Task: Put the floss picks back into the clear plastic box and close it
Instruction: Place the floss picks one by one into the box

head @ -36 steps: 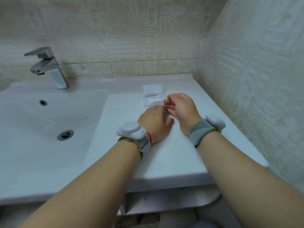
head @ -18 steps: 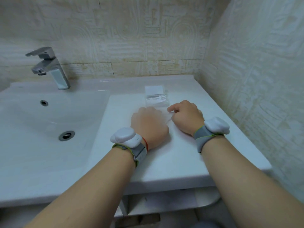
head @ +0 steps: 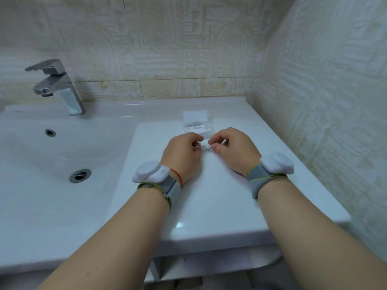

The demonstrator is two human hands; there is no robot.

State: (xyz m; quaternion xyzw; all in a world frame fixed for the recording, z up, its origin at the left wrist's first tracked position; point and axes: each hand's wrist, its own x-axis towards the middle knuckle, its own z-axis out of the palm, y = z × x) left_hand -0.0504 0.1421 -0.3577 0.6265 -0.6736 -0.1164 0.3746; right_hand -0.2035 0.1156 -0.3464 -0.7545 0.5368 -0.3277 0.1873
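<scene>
White slim plastic floss picks (head: 206,147) are pinched between the curled fingertips of the left hand (head: 181,156) and right hand (head: 235,152), low over the glossy white counter (head: 209,195). Just behind lies the clear plastic box (head: 199,129), lid open, more picks inside; lid print unreadable.

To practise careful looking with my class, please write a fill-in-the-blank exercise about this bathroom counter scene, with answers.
1. The clear plastic box sits on the counter with its lid ____.
2. The faucet stands to the ____ of the box.
3. The left hand and the right hand pinch white floss picks just in ____ of the box, nearer the camera.
4. Each wrist wears a gray band carrying a ____ device.

Missing words: open, left, front, white.
</scene>
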